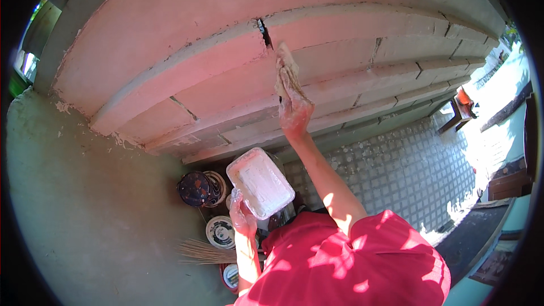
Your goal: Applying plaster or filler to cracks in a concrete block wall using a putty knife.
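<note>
My left hand [243,220] grips the near left rim of a white rectangular tub [259,184], held tilted below the wall. Pale paste coats the inside of the tub, and the hand is smeared with it too. My right hand [294,112] reaches up, closed around a flat, paste-covered piece [287,62], whose exact kind I cannot make out. The top of that piece is against or very close to the ribbed wall [226,59], just below a dark vertical gap [263,32] in an upper ledge.
Below the left arm stand a dark bucket [194,188], a white paste-stained tub [220,232] and a bundle of thin sticks [205,251]. A plain wall [107,209] closes the left side. Patterned tiles [396,164] cover the floor, with a small wooden bench [458,114] at far right.
</note>
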`<state>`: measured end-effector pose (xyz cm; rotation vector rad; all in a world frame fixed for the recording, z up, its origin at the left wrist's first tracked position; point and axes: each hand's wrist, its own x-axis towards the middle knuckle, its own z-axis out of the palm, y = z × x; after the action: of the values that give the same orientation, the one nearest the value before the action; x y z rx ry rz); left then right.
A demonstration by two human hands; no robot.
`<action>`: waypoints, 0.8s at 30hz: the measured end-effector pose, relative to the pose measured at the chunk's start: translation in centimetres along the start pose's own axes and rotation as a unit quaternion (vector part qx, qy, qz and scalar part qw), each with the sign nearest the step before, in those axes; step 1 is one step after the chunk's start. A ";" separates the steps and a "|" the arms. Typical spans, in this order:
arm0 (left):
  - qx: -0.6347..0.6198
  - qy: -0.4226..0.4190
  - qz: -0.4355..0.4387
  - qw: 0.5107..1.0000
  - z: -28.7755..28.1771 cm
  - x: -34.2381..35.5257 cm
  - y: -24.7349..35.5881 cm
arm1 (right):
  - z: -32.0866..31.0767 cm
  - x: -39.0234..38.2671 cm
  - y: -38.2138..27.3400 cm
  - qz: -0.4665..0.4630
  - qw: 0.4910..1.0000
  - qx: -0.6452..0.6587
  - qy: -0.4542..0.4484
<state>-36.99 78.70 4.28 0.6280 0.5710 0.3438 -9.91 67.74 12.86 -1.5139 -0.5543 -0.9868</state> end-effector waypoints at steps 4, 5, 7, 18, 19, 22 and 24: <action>-0.004 0.012 0.011 1.000 -0.2 0.0 0.3 | -1.8 -0.1 -1.3 0.035 0.999 0.007 0.032; -0.005 0.015 0.011 1.000 -0.1 0.1 0.4 | -2.8 0.3 -1.0 0.056 0.996 -0.017 0.070; 0.028 0.009 0.033 0.999 0.4 0.0 0.2 | -4.2 2.1 1.7 0.062 0.989 -0.082 0.102; 0.003 0.010 0.009 1.000 0.8 0.1 -0.1 | -5.3 -1.5 3.1 0.108 0.989 0.030 -0.092; 0.005 0.008 0.010 1.000 1.0 -0.1 -0.2 | -6.5 -1.4 5.4 0.098 0.989 -0.010 -0.111; 0.019 0.019 0.027 0.999 1.0 -0.1 -0.4 | -9.0 4.8 3.6 0.011 0.986 -0.050 -0.157; 0.025 0.022 0.012 0.999 1.5 0.4 -1.1 | -10.4 7.5 3.4 -0.073 0.963 -0.105 -0.236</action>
<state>-35.65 77.41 4.42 0.6768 0.6163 0.3685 -6.07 55.68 16.70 -1.9383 -0.9320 -0.8105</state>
